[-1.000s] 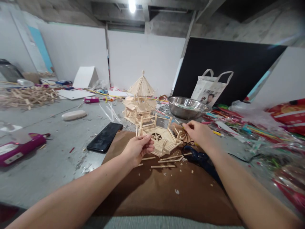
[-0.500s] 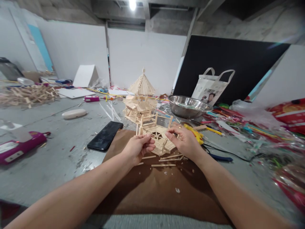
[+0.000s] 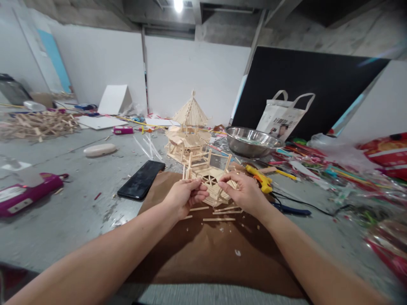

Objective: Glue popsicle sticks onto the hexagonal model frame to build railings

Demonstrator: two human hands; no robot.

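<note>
A small hexagonal frame of pale wooden sticks (image 3: pixel 210 176) sits over the far end of a brown paper sheet (image 3: pixel 216 254). My left hand (image 3: pixel 186 195) pinches its near left edge, fingers closed on the sticks. My right hand (image 3: pixel 243 190) grips its right side, thumb and fingers curled on the wood. A few loose sticks (image 3: pixel 219 218) lie on the paper just below the frame. Behind it stands a finished stick pavilion (image 3: pixel 188 133) with a pointed roof.
A black phone (image 3: pixel 141 180) lies left of the paper. A yellow glue gun (image 3: pixel 259 178) with a black cord rests to the right, a steel bowl (image 3: pixel 251 142) behind it. Coloured packets and straws (image 3: pixel 349 178) crowd the right; a pink case (image 3: pixel 27 195) and stick pile (image 3: pixel 38 125) lie left.
My right hand came back from the stick pile at the right and closed on the frame's right side, uncovering the yellow glue gun. My left hand kept its hold.
</note>
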